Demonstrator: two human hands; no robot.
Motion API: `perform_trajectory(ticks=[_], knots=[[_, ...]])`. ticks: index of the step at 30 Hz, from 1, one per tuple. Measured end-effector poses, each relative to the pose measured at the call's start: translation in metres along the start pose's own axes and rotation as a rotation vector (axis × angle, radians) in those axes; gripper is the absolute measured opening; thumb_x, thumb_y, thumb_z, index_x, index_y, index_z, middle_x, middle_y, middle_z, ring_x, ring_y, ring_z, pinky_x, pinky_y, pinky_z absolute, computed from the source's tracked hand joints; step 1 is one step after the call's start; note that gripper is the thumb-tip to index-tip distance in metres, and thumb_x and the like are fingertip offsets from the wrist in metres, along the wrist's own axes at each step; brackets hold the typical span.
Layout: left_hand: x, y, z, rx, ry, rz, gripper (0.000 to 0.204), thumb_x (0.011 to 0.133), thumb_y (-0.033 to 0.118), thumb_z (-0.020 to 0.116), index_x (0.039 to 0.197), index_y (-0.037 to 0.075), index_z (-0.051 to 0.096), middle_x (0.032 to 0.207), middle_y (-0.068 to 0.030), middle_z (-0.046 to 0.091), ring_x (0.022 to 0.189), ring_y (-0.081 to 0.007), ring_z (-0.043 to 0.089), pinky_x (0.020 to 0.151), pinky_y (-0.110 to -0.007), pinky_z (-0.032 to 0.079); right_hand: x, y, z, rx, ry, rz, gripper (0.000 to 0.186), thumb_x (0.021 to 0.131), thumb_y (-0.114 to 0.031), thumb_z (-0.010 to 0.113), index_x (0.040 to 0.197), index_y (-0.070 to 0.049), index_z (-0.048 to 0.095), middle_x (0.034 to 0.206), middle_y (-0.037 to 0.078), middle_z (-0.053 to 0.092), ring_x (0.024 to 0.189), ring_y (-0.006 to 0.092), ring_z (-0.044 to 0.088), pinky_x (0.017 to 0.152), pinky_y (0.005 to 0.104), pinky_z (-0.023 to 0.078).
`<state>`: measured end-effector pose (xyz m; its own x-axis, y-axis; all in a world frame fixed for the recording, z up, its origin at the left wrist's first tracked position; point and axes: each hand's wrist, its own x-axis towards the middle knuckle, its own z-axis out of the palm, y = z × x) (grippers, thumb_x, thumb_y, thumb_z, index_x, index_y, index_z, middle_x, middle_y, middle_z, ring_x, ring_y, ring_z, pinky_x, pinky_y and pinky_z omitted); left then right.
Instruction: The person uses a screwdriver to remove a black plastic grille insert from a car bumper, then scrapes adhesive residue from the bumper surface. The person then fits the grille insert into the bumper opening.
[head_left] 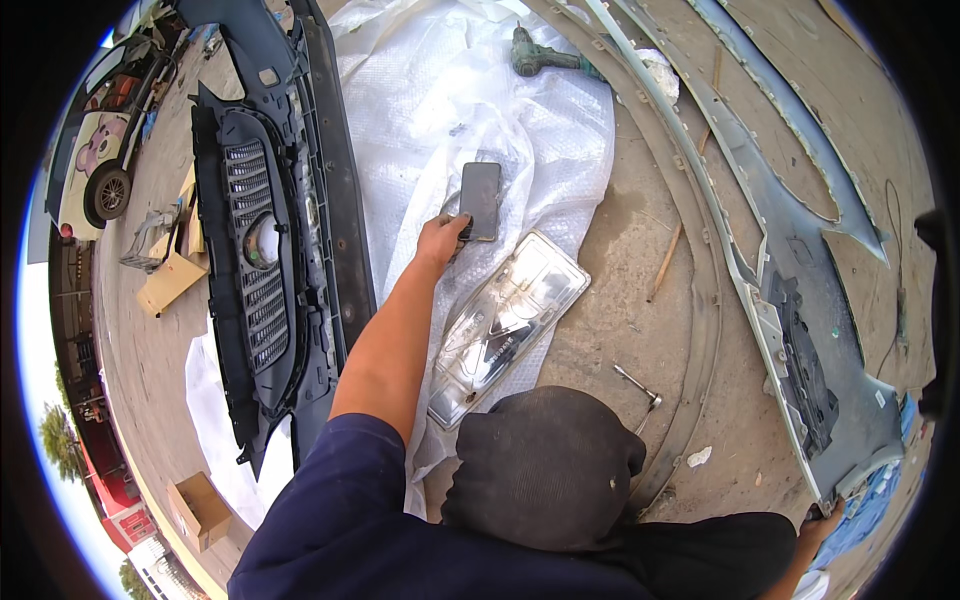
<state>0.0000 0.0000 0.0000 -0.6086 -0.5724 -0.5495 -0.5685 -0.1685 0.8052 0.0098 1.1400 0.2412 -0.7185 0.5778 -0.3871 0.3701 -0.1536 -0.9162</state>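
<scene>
My left hand point(441, 238) is closed on the lower left corner of a dark smartphone point(482, 198), thumb near its face. The phone lies over a white bubble-wrap sheet point(400, 100). Just below it, partly on the sheet, sits a flat, shiny clear-plastic pack point(512, 322). At the lower right, my right hand point(822, 524) grips the near end of a grey car bumper cover point(850, 400); some of its fingers are hidden. A rounded shape in black ribbed cloth point(545, 465) covers the ground between my arms.
A black bumper with a grille point(258, 260) lies along the left. A green power tool point(550, 55) rests at the sheet's far edge. On the concrete are a ratchet point(638, 384) and a thin stick point(665, 262). Cardboard boxes point(200, 510) and a parked car point(105, 150) stand farther left.
</scene>
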Motion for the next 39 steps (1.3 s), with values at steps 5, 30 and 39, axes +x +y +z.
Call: perform_trajectory(ticks=[5,30,39], knots=[[0.005,-0.007,0.0,0.06,0.018,-0.042,0.03,0.099,0.03,0.079,0.111,0.002,0.076,0.087,-0.0017,0.067,0.071,-0.0135,0.059,0.07,-0.032,0.051,0.003,-0.025,0.005,-0.023,-0.01,-0.023,0.046,0.104,-0.047,0.069,0.131,-0.011,0.074,0.118,0.005,0.079,0.099,0.0217,0.073,0.084,0.0346,0.057],[0.061,0.047,-0.022,0.135,0.109,-0.128,0.069,0.1,0.057,0.073,0.112,-0.011,0.075,0.104,-0.0211,0.077,0.09,-0.033,0.075,0.082,-0.048,0.061,0.011,-0.008,0.01,-0.03,0.03,-0.037,0.048,0.103,-0.047,0.07,0.136,-0.011,0.073,0.124,0.006,0.076,0.105,0.0222,0.071,0.087,0.0367,0.056],[0.091,0.062,-0.006,0.15,0.126,-0.142,0.054,0.1,0.043,0.077,0.115,-0.008,0.075,0.109,-0.0213,0.078,0.099,-0.0345,0.076,0.091,-0.047,0.061,-0.027,-0.012,0.045,0.021,0.127,-0.018,0.056,0.105,-0.048,0.068,0.144,-0.008,0.068,0.132,0.011,0.072,0.113,0.0268,0.07,0.092,0.041,0.057]])
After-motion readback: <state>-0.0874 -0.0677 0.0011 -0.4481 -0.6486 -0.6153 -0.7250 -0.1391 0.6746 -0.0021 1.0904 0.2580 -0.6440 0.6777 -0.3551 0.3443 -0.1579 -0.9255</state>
